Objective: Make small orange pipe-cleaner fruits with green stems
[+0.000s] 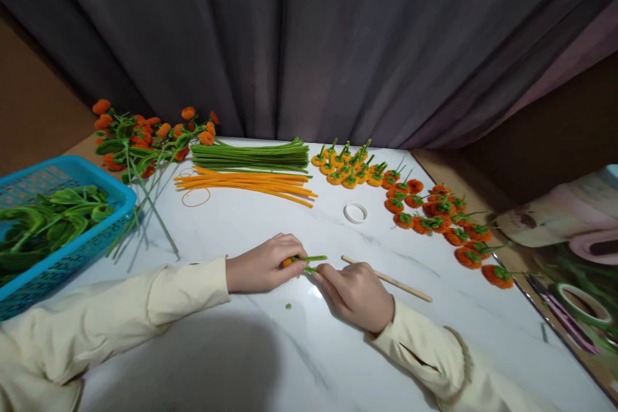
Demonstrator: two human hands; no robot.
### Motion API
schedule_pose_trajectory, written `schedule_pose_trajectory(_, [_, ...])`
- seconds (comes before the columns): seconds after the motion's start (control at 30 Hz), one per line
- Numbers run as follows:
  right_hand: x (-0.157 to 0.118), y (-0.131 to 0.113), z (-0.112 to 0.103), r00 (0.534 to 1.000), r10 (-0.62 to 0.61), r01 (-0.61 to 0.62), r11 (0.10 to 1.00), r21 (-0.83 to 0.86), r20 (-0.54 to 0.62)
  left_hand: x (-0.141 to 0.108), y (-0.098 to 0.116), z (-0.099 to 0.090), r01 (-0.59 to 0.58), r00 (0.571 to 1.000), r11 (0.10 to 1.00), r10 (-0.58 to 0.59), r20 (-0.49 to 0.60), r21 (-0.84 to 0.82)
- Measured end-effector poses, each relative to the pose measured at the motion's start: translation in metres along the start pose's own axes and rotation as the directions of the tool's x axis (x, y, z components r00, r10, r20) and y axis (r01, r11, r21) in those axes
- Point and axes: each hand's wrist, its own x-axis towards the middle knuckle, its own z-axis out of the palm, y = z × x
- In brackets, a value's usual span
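My left hand [270, 262] is closed around a small orange pipe-cleaner flower [288, 262], most of it hidden by the fingers. Two short green pipe-cleaner ends [316, 258] stick out of it to the right. With thumb and finger, my right hand [355, 293] pinches the lower green end. Just behind the right hand lies a thin wooden stick [405, 286]. A small green scrap [288, 306] rests on the white tabletop in front of my hands.
Green pipe cleaners [248, 156] and orange ones [246, 185] lie at the back. Yellow-orange flower heads [350, 167] and deep orange ones [441, 208] spread rightward. A white tape ring [356, 212], a blue basket [72, 241] of leaves, stemmed flowers [145, 135] and scissors [562, 312] are around.
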Motion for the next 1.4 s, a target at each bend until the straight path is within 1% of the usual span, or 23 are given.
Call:
schedule_pose_trajectory(0.37, [0.000, 0.000, 0.001, 1.000, -0.006, 0.006, 1.000, 0.011, -0.022, 0.000, -0.001, 0.000, 0.024, 1.000, 0.999, -0.024, 0.005, -0.022])
schedule_pose_trajectory(0.5, [0.000, 0.000, 0.000, 1.000, 0.007, -0.007, 0.999, 0.045, -0.016, 0.000, 0.000, -0.002, 0.075, 0.997, 0.994, -0.075, 0.000, -0.080])
schedule_pose_trajectory(0.63, [0.000, -0.001, 0.000, 1.000, 0.018, -0.018, 0.998, 0.062, -0.014, 0.001, 0.001, -0.004, 0.138, 0.990, 0.973, -0.139, 0.010, -0.183])
schedule_pose_trajectory(0.7, [0.000, -0.001, 0.001, 1.000, 0.012, -0.011, 0.998, 0.061, -0.019, 0.001, 0.001, -0.004, 0.152, 0.988, 0.964, -0.152, 0.017, -0.219])
schedule_pose_trajectory(0.77, [-0.001, 0.001, 0.003, 0.999, -0.007, 0.009, 0.999, 0.051, -0.043, 0.001, 0.000, -0.004, 0.127, 0.992, 0.970, -0.127, 0.015, -0.206])
schedule_pose_trajectory(0.9, [-0.002, 0.003, 0.006, 0.990, -0.094, 0.097, 0.995, 0.025, -0.105, 0.001, -0.001, -0.004, 0.030, 0.999, 0.993, -0.026, 0.035, -0.115])
schedule_pose_trajectory(0.97, [-0.002, 0.004, 0.007, 0.986, -0.120, 0.124, 0.992, 0.026, -0.119, 0.001, -0.002, -0.003, 0.024, 0.998, 0.995, -0.018, 0.052, -0.099])
schedule_pose_trajectory(1.07, [-0.003, 0.003, 0.007, 0.988, -0.102, 0.110, 0.992, 0.059, -0.120, 0.001, -0.004, -0.003, 0.037, 0.998, 0.992, -0.031, 0.055, -0.124])
schedule_pose_trajectory(1.2, [-0.002, 0.001, 0.004, 0.994, -0.057, 0.068, 0.990, 0.123, -0.095, 0.003, -0.005, -0.003, 0.085, 0.996, 0.980, -0.082, 0.020, -0.181])
schedule_pose_trajectory(1.27, [-0.002, 0.001, 0.003, 0.995, -0.052, 0.062, 0.989, 0.131, -0.081, 0.002, -0.003, -0.004, 0.101, 0.995, 0.979, -0.101, 0.010, -0.178])
schedule_pose_trajectory(1.37, [-0.001, 0.001, 0.002, 0.996, -0.059, 0.066, 0.990, 0.122, -0.061, -0.003, 0.002, -0.011, 0.040, 0.995, 0.998, -0.044, -0.089, -0.047])
schedule_pose_trajectory(1.4, [-0.002, 0.001, 0.002, 0.997, -0.061, 0.067, 0.991, 0.119, -0.054, -0.006, 0.004, -0.014, 0.010, 0.986, 1.000, -0.006, -0.164, 0.029])
